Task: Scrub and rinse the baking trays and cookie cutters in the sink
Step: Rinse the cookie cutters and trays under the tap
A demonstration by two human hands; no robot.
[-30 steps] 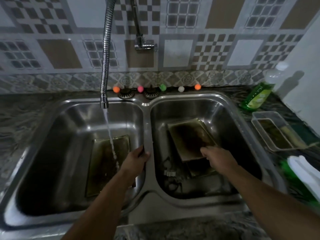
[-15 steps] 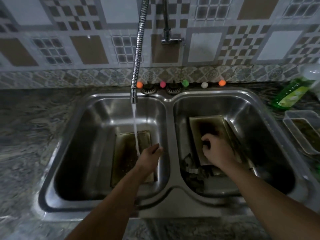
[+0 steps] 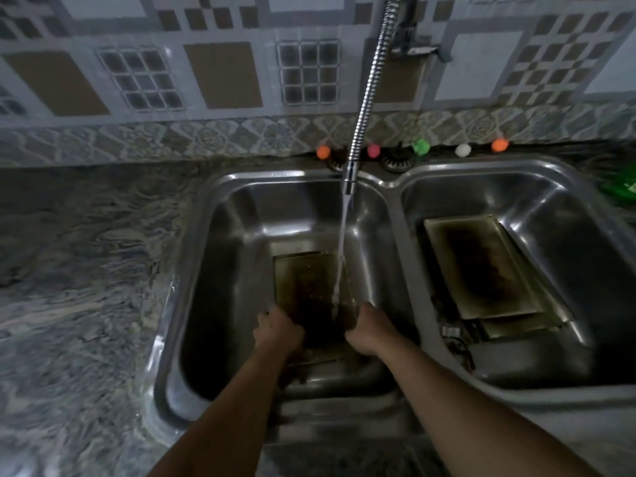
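- So, two bare forearms reaching in from the bottom edge, both going down into the left basin of the double stainless steel sink [image 3: 192, 270].
- Left hand [image 3: 277, 330] at the near left edge of the dark, grimy rectangular baking tray [image 3: 306, 287] lying flat on the left basin floor; fingers curled over that edge, looks like a grip on it.
- Right hand [image 3: 370, 327] at the near right edge of the same tray, fingers tucked out of sight, so can't tell how tight that hold is.
- Thin stream of water [image 3: 340, 256] landing on the tray just between the two hands.
- Over in the right basin: second stained rectangular baking tray [image 3: 481, 266], tilted, sitting on top of another tray, with small metal bits near its lower left corner, too dark to identify.
- Further back, flexible coiled metal faucet hose [image 3: 370, 84] hanging down over the left basin.
- Row of small coloured balls [image 3: 373, 150] along the back rim: orange, pink, green, white, orange.
- Grey marbled countertop [image 3: 86, 270] off to the left, patterned tile wall [image 3: 220, 74] behind.
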